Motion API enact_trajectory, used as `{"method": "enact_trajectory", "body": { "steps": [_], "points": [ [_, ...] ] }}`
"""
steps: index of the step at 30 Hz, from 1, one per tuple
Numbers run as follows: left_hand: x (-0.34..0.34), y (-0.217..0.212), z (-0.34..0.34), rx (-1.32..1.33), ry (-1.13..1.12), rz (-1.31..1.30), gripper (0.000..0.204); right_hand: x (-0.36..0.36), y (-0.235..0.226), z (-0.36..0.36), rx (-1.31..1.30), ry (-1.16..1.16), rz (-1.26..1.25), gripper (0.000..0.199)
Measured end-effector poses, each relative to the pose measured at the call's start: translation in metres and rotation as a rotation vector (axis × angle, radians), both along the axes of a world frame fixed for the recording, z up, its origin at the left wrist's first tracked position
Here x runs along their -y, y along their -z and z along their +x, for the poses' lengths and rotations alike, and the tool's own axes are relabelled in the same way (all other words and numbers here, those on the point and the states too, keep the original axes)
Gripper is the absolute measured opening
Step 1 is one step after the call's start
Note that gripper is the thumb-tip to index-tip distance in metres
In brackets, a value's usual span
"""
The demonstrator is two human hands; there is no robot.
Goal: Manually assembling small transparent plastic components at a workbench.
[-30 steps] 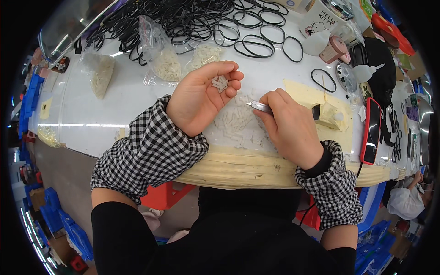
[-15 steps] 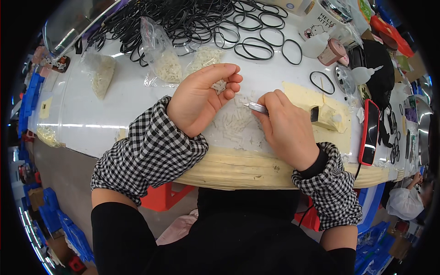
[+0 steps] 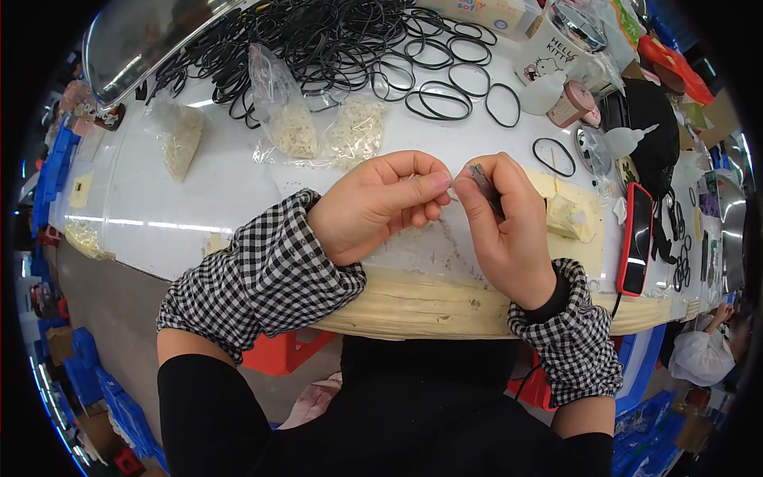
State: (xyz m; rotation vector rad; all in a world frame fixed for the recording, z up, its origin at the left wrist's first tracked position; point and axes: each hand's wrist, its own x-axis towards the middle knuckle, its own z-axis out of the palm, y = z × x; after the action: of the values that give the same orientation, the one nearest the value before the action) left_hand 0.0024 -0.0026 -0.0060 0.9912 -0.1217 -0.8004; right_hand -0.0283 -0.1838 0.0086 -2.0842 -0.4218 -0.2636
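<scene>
Above the table's front edge, my left hand (image 3: 377,203) and my right hand (image 3: 509,226) meet fingertip to fingertip. A small whitish piece (image 3: 452,193) shows between them, pinched by my left thumb and forefinger; the other left fingers curl under, hiding the palm. Tucked between my right thumb and fingers is a small, flat grey metal tool (image 3: 486,189), its exact kind unclear. Below the hands, bits of whitish scrap (image 3: 433,238) lie scattered on the table. Behind them sit two clear bags of small whitish pieces (image 3: 294,135), (image 3: 354,131).
A heap of black rubber rings (image 3: 310,48) covers the back. Another clear bag (image 3: 183,143) lies left. To the right are a yellow tape-wrapped block (image 3: 568,219), a red-edged phone (image 3: 637,238), a squeeze bottle (image 3: 544,94) and a white cup (image 3: 556,52). A wooden edge (image 3: 405,306) borders the front.
My left hand has gone from cupped to a pinch and moved right and nearer. My right hand has turned up toward it, with the metal tool drawn back. The scattered pieces beneath look fewer.
</scene>
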Motion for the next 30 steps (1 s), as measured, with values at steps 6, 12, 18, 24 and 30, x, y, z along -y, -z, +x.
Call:
{"method": "enact_trajectory", "body": {
  "steps": [6, 12, 18, 24, 30],
  "points": [
    [-0.005, -0.006, 0.004, -0.046, 0.056, -0.088, 0.016, 0.007, -0.012, 0.001, 0.083, -0.051, -0.219, 0.026],
    [-0.008, -0.004, 0.007, -0.070, 0.207, -0.217, 0.015, 0.009, -0.010, -0.001, 0.106, -0.085, -0.284, 0.034],
    [-0.010, -0.007, 0.007, -0.049, 0.227, -0.165, 0.015, 0.009, -0.008, -0.002, 0.106, -0.080, -0.283, 0.036],
    [-0.009, -0.009, 0.007, -0.015, 0.236, -0.110, 0.015, 0.009, -0.008, -0.003, 0.132, -0.072, -0.284, 0.037],
    [-0.008, -0.008, 0.007, -0.004, 0.235, -0.108, 0.016, 0.009, -0.007, -0.004, 0.148, -0.085, -0.300, 0.037]
  ]
}}
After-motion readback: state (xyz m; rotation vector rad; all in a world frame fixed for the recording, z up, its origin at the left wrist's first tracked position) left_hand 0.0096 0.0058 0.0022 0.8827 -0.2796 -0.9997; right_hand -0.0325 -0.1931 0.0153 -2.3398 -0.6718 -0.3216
